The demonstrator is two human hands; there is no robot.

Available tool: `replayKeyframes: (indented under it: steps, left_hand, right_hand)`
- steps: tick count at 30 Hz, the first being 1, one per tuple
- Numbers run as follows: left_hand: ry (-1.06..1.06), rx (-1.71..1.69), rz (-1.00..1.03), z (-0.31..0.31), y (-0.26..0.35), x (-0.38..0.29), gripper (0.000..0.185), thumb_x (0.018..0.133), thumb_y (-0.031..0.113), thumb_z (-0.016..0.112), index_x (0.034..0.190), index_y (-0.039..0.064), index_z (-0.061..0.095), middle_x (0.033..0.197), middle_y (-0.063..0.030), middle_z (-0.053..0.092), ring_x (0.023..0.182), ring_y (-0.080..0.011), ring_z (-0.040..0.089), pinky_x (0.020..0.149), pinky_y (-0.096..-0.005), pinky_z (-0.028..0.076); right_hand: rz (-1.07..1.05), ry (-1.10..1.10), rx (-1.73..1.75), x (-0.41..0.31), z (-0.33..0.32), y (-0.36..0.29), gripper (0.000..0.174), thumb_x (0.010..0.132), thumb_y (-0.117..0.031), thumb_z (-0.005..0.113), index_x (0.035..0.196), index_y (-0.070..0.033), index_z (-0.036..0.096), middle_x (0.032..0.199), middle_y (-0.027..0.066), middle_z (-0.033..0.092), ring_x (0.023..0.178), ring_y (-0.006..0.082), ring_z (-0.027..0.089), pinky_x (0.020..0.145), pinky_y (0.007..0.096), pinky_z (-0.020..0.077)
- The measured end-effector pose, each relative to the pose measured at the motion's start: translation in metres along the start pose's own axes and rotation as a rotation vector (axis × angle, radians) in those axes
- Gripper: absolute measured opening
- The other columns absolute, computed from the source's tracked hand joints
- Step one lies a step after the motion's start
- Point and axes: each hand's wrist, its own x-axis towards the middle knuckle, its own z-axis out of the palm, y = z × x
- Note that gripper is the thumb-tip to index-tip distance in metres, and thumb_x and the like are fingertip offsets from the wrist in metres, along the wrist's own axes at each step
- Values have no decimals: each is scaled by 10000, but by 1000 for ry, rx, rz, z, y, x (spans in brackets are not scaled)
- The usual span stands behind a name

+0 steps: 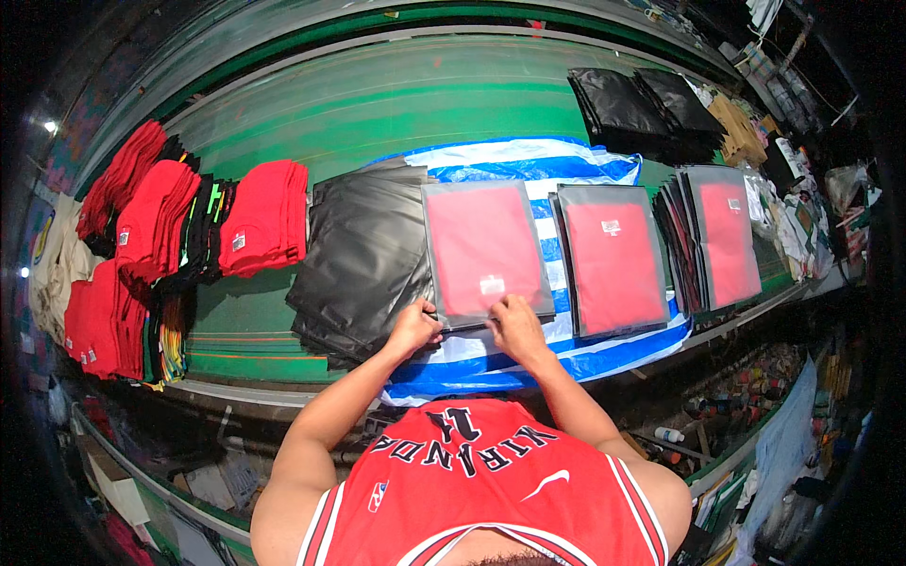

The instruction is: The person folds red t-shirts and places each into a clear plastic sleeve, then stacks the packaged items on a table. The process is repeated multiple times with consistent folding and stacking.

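Before me lies a frosted plastic bag (485,247) with a folded red garment inside, a pale label showing through near its lower end. My left hand (417,327) pinches the bag's lower left corner with bent fingers. At the lower edge, right of the middle, my right hand (518,324) has its curled fingertips on the plastic. Fanned out on the left, a pile of black plastic bags (361,247) touches the bagged garment's side. Another bagged red garment (614,262) lies just to the right, on top of a short stack.
Stacks of folded red garments (265,212) stand on the left of the green table (340,106). A blue-and-white striped plastic sheet (495,152) lies beneath the bags. More bagged garments (729,233) and black bags (637,110) are at right, near a cardboard box (737,131).
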Motion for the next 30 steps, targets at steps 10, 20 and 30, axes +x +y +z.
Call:
replayKeyframes:
  steps: [10, 20, 30]
  left_hand:
    - [-109, -236, -128, -5, 3, 0, 473, 861, -18, 634, 1299, -70, 463, 846, -103, 649, 659, -176, 628, 570, -283, 490]
    - [-122, -722, -96, -46, 38, 1, 723, 824, -90, 653, 1458, -140, 309, 788, -85, 610, 687, -178, 624, 602, -284, 521]
    - [-144, -561, 261, -38, 115, -11, 702, 766, -29, 570, 1448, -89, 417, 760, 23, 501, 595, -72, 458, 524, -216, 394]
  right_hand:
    - [-523, 81, -69, 15, 53, -33, 165, 818, -162, 641, 943, -66, 689, 916, 84, 585, 900, 263, 583, 772, 412, 470]
    - [-477, 199, -223, 1, -7, 37, 229, 787, -162, 687, 995, -65, 688, 906, 63, 618, 865, 248, 601, 746, 415, 464]
    - [-254, -162, 20, -47, -57, 68, 317, 728, -41, 742, 1043, -67, 721, 958, 93, 672, 904, 286, 632, 797, 427, 495]
